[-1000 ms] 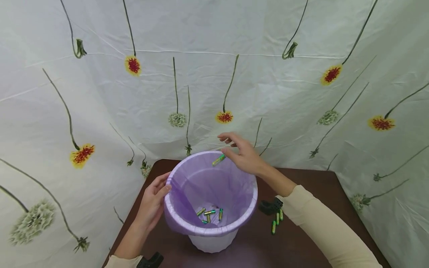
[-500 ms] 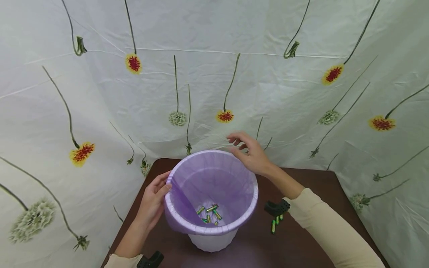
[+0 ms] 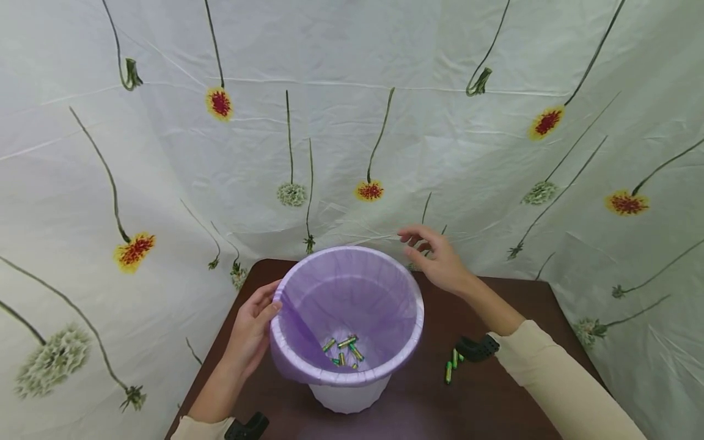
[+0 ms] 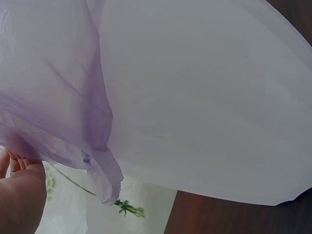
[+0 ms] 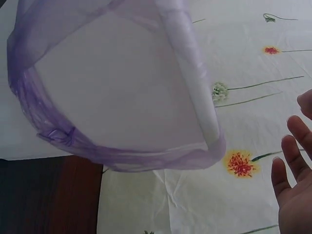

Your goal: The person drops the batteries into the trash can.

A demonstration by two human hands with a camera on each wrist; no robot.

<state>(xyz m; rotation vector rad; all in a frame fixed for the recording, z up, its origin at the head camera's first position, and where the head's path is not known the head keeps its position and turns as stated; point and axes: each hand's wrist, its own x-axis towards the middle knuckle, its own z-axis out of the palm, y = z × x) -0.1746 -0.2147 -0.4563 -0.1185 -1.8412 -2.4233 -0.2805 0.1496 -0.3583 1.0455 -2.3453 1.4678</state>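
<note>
Left fingers (image 3: 261, 298): curled at the rim of the bin (image 3: 350, 400), about half past nine on its circle, if twelve is the side farthest from the person; the left hand (image 3: 250, 335) grips there, thumb laid over the edge.
Right fingers (image 5: 294, 156): loosely bent and fanned, gaps showing between them; the right hand (image 3: 440, 264) hangs in the air just outside the bin at two o'clock, apart from the rim.
Bin: white, round, upright on the dark brown worktop (image 3: 495, 397), its mouth facing up toward the person.
Liner (image 3: 352, 293): thin purple plastic, folded over the rim all round; seen from the left wrist, a gathered corner dangles against the white wall.
Cylinders inside (image 3: 348, 342): several small green-and-gold pieces, like batteries, lying in a jumble on the bottom, toward six o'clock.
Cylinders outside (image 3: 448, 373): a little cluster on the worktop at four o'clock, near the bin, partly hidden behind the black right wrist piece (image 3: 477, 348).
Sleeves (image 3: 569, 379): cream, coming in from five and seven.
Cloth (image 3: 330, 55): white with printed flowers, hung from nine round to three.
</note>
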